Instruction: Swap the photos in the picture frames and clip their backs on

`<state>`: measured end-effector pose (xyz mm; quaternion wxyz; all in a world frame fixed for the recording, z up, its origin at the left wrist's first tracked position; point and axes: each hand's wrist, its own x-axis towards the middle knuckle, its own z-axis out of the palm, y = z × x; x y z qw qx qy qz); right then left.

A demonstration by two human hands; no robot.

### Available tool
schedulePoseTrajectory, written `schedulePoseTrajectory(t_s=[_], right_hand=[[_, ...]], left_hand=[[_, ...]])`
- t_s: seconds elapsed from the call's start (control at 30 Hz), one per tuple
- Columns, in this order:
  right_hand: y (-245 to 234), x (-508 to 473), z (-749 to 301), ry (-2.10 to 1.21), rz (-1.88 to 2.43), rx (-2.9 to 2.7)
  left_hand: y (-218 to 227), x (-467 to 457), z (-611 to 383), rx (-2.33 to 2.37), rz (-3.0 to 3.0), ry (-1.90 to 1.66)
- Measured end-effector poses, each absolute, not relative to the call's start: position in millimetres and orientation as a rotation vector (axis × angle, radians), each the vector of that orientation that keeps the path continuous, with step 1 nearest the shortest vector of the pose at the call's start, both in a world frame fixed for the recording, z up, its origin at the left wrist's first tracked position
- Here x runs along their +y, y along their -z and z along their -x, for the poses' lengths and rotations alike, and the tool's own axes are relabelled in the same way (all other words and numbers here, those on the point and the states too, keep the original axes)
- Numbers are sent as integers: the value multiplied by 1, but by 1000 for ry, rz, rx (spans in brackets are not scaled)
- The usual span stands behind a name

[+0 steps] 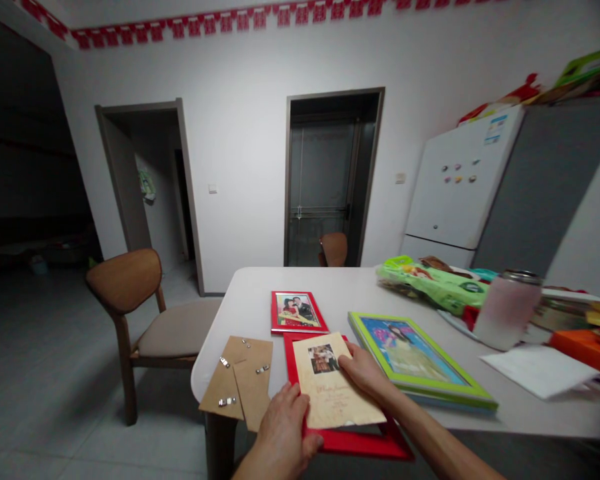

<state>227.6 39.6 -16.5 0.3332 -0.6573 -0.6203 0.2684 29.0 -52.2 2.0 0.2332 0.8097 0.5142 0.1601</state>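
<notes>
My left hand (284, 427) grips the near left edge of a cream card (333, 383) that carries a small photo near its top. My right hand (363, 373) pinches the same card at its right edge. The card lies over an empty red frame (360, 443) at the table's near edge. Just left of it lies a brown frame backing board (237, 387) with metal clips. Beyond the card stands a small red frame (297, 312) with a photo in it. To the right lies a larger green frame (420, 363) holding a picture.
The white table (340, 283) also bears a green snack bag (433, 283), a pale pink cup (505, 310), a white paper sheet (540, 370) and an orange box (587, 350). A wooden chair (140, 313) stands at the left. A fridge (460, 193) stands behind, with two doorways beyond.
</notes>
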Motion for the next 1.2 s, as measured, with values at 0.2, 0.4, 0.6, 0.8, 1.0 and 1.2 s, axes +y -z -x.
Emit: schedulePoseTrajectory(t_s=[0.2, 0.4, 0.6, 0.8, 1.0, 1.2], right_hand=[[15, 31, -228, -407, 1942, -1702], [18, 27, -224, -57, 2159, -1860], [22, 29, -227, 18, 2152, -1911], [11, 17, -210, 4, 2019, -1949], [3, -12, -122, -256, 1494, -2202], [11, -15, -72, -385, 1450, -2146]], left_hand=[[3, -52, -33, 1465, -2301, -449], [3, -53, -35, 1477, -2299, -444], [-9, -57, -8, 1454, -2256, -355], [4, -40, 64, 1877, -2191, -253], [26, -27, 86, 2061, -2246, -366], [22, -27, 86, 2021, -2285, -611]])
